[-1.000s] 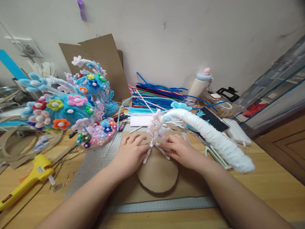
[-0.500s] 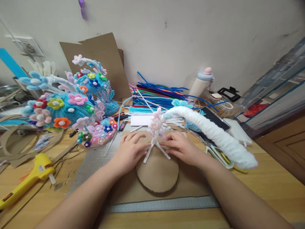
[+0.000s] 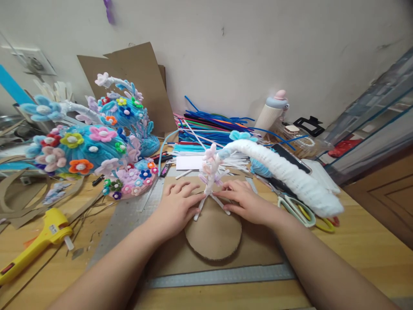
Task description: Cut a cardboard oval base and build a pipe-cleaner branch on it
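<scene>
A white-wrapped pipe-cleaner stem point(image 3: 209, 186) stands on splayed legs on a round cardboard disc point(image 3: 213, 241). Small pink and lilac flowers cluster on it. From its top, a thick fluffy white arm point(image 3: 284, 181) curves right and down, with a light-blue flower point(image 3: 242, 136) near the bend. My left hand point(image 3: 179, 202) lies over the disc's left edge, fingers spread, index and thumb touching the left leg. On the other side my right hand point(image 3: 247, 200) rests with fingers apart, its index and thumb against the right leg. Both hands partly hide the disc's upper edge.
Flower-covered blue models point(image 3: 90, 148) stand left, above a yellow glue gun point(image 3: 48, 234). Pipe cleaners point(image 3: 213, 129) lie behind the stem. Scissors point(image 3: 295, 209) sit under the white arm's end. A steel ruler point(image 3: 222, 276) lies in front; a bottle point(image 3: 272, 112) stands behind right.
The stem leans slightly further left at its top, and the white arm's free end has risen a little. My right fingers have moved slightly left, closer over the right leg.
</scene>
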